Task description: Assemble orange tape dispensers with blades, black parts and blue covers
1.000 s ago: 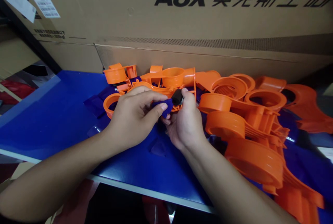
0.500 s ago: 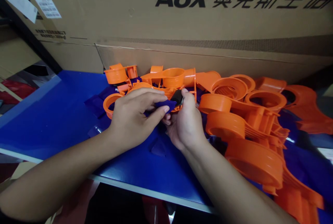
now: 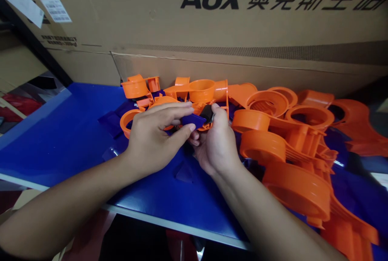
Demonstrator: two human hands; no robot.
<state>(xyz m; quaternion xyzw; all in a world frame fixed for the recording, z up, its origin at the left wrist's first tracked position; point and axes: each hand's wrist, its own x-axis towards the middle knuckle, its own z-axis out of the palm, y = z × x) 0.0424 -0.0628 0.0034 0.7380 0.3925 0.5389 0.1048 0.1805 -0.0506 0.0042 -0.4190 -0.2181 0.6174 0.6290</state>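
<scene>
My left hand [image 3: 157,131] is closed, with the thumb and fingers pinching a flat dark blue plastic piece [image 3: 194,121]. The right end of that piece meets a small black part [image 3: 207,113], which my right hand [image 3: 218,139] grips under its thumb. The curled fingers of my right hand are partly hidden below. Right behind both hands lie orange plastic tape dispensers [image 3: 201,90] with round hubs. Whether one of them is joined to the black part I cannot tell.
More orange tape dispensers [image 3: 297,190] are heaped along the right of the blue table [image 3: 60,135]. Loose dark blue pieces [image 3: 113,122] lie at the left of the heap, and one small blue piece [image 3: 184,173] near my wrists. A large cardboard box [image 3: 151,14] stands behind.
The blue piece has tilted slightly, so more of its flat face shows. My left thumb has shifted a little to the left. My right hand stays almost in place.
</scene>
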